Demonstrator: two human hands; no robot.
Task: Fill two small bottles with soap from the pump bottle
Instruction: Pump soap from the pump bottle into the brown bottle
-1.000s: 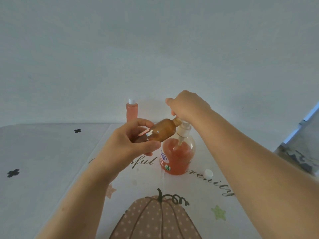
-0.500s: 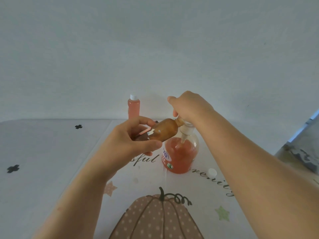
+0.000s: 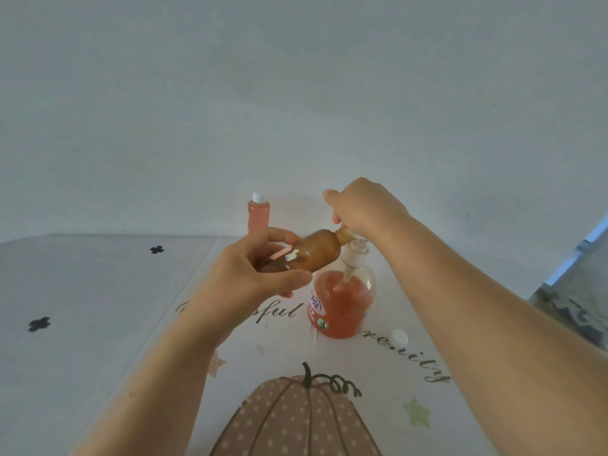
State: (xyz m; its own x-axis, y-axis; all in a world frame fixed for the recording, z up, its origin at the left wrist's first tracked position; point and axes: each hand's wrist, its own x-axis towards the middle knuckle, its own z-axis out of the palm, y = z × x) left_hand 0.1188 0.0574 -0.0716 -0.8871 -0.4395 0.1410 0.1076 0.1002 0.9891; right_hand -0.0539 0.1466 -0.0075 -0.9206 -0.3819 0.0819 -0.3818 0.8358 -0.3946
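Left hand [image 3: 260, 274] grips the tilted amber bottle [image 3: 316, 251], its mouth at the spout of the pump bottle [image 3: 342, 301] mid-table; right hand [image 3: 365, 209] curls over the pump head. Press slowly, mouth snug to the spout, to avoid dribbles. The pump bottle looks about half full of orange soap; the capped small bottle [image 3: 259, 215] at the table's far edge looks full.

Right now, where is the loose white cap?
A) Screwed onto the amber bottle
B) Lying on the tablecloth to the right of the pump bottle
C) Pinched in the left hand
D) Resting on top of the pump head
B: the white cap lies on the tablecloth to the right of the pump bottle, apart from it, while the amber bottle in the left hand has a bare neck.
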